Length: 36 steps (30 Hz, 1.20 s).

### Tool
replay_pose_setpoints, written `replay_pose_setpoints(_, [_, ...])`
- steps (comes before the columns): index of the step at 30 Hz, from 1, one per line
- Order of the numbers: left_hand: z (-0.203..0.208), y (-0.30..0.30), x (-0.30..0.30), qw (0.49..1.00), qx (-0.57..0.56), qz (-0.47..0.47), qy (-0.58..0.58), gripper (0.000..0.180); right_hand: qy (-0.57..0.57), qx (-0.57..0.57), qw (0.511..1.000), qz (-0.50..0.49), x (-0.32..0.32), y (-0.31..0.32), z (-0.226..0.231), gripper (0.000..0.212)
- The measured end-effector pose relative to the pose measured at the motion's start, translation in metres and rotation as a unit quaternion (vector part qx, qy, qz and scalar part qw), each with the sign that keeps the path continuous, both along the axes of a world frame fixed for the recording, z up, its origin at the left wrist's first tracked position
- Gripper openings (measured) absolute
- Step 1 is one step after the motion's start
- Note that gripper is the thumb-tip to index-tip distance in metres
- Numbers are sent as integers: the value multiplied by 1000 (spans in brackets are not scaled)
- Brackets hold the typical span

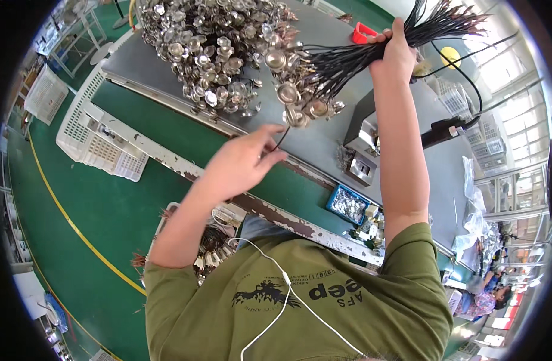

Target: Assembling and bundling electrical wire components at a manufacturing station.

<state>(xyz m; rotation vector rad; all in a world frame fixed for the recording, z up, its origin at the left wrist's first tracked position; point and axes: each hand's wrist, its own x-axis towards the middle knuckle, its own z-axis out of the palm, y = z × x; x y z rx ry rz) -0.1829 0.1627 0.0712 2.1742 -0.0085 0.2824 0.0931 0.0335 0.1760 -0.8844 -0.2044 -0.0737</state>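
Note:
My right hand point(396, 51) is closed round a thick bundle of black wires point(348, 65), raised over the grey worktable point(327, 138). Round silvery metal cups point(288, 93) cluster at the bundle's left end, and bare copper-coloured tips fan out at the other. Below the cups, my left hand point(243, 161) is slightly blurred, with thumb and fingers curled about a single black wire point(281, 139). That wire's upper end reaches the lowest cups; whether it belongs to the bundle I cannot tell.
A large heap of similar metal cups point(210, 54) covers the table's far left. A red container point(363, 33) stands behind the bundle. Near my right forearm are a metal fixture point(361, 168), a blue tray point(347, 204) of small metal parts and a black cable point(477, 90). White crates point(101, 150) stand left.

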Motion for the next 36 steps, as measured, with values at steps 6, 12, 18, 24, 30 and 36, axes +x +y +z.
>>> replay_pose_setpoints(6, [-22, 15, -20, 991, -29, 71, -109, 21, -25, 14, 999, 28, -13, 2, 8, 21])
replay_pose_setpoints(12, [-49, 79, -107, 978, 16, 204, 41, 18, -27, 27, 999, -9, 19, -12, 10, 22])
replay_pose_setpoints(18, [-80, 160, -227, 916, -313, 251, -16, 28, -13, 9, 999, -35, 36, -18, 20, 29])
replay_pose_setpoints(24, [-35, 116, -142, 891, -383, 194, -145, 37, -43, -125, 991, -22, -8, -5, 0, 44])
replay_pose_setpoints(30, [41, 77, -20, 939, -274, 98, -185, 26, -56, -215, 965, 143, -80, -11, -18, 25])
replay_pose_setpoints(36, [66, 27, 61, 930, -299, -32, -211, 25, -100, -256, 925, 262, -125, -19, -16, 26])
